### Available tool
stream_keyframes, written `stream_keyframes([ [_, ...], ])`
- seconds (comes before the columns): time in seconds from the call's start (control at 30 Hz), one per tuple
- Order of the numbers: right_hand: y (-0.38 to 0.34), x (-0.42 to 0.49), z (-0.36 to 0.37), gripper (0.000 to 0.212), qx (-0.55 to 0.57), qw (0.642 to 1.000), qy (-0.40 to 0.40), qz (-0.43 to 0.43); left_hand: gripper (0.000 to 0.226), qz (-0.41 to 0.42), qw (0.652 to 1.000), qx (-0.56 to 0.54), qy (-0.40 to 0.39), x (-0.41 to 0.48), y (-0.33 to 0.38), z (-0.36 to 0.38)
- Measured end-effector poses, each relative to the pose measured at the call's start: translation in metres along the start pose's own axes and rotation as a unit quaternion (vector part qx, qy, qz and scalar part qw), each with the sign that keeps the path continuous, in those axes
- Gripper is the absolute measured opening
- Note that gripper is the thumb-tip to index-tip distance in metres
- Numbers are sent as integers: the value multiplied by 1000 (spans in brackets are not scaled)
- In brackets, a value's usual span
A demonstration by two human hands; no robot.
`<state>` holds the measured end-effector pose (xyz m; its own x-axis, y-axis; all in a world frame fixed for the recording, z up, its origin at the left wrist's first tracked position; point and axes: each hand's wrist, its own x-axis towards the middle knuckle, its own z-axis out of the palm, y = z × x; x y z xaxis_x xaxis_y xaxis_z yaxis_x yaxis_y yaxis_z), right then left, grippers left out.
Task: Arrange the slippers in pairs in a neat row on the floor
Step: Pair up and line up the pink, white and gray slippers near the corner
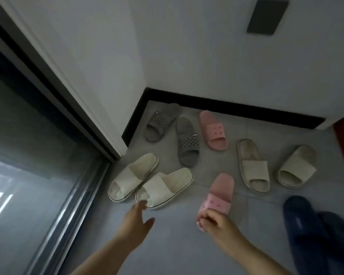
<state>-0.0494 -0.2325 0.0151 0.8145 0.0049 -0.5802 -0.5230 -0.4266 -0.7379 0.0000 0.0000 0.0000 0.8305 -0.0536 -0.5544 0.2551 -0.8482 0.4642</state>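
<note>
Bottom right: navy slippers [314,233] cropped; right hand [216,220] fingers pinching pink slipper [218,193]; left hand [136,217] spread.

The right hand [216,220], fingers curled, covers the toe end of the near pink slipper [219,193]. Right of that grip, two dark blue slippers [314,231] run off the frame's edge, blurred. Both forearms are cut off at the bottom edge.
</note>
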Motion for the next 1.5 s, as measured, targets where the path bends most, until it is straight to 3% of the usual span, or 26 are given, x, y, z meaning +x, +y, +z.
stream_keyframes([
  [0.13, 24, 124, 57, 17, -108, 993, -22, -40, 57, 19, 993, 91, 77, 114, -29, 21],
  [0.2, 23, 177, 81, 38, -145, 988, -2, -61, 65, 42, 984, 141, 97, 158, -46, 23],
  [0.33, 12, 216, 120, 60, -99, 995, 11, -23, 75, 71, 963, 258, 19, 185, -74, 2],
  [0.43, 12, 199, 139, 48, -59, 998, -6, -24, 69, 85, 950, 301, 7, 174, -76, 0],
  [0.57, 13, 197, 157, 34, -50, 996, -53, -55, 37, 121, 910, 396, 8, 174, -61, 18],
  [0.63, 9, 201, 165, 29, -30, 997, -47, -47, 39, 102, 898, 428, -2, 179, -54, 20],
  [0.73, 6, 200, 163, 24, 12, 999, -42, -8, 49, 45, 902, 429, -28, 187, -49, 23],
  [0.83, 10, 191, 132, 35, 29, 998, -34, 39, 31, 36, 894, 446, -18, 189, -45, 31],
  [0.9, 17, 186, 105, 32, -5, 1000, -6, 27, 30, 34, 891, 452, 3, 189, -43, 39],
  [1.03, 44, 168, 44, 24, -203, 977, 54, -25, 27, 19, 900, 434, 44, 200, -42, 37],
  [1.1, 62, 153, 13, 26, -346, 934, 77, -43, 20, 4, 912, 407, 51, 206, -46, 27],
  [1.2, 84, 131, -22, 42, -476, 875, 88, 8, 15, -28, 914, 397, 74, 209, -55, 10],
  [1.3, 99, 125, -34, 53, -478, 876, 47, 50, 13, -80, 910, 402, 69, 212, -58, 0],
  [1.37, 102, 126, -32, 41, -463, 884, 52, 39, 12, -107, 914, 386, 59, 214, -55, -2],
  [1.5, 91, 135, -24, 37, -459, 884, 72, 37, 34, -132, 943, 284, 115, 212, -48, 0],
])
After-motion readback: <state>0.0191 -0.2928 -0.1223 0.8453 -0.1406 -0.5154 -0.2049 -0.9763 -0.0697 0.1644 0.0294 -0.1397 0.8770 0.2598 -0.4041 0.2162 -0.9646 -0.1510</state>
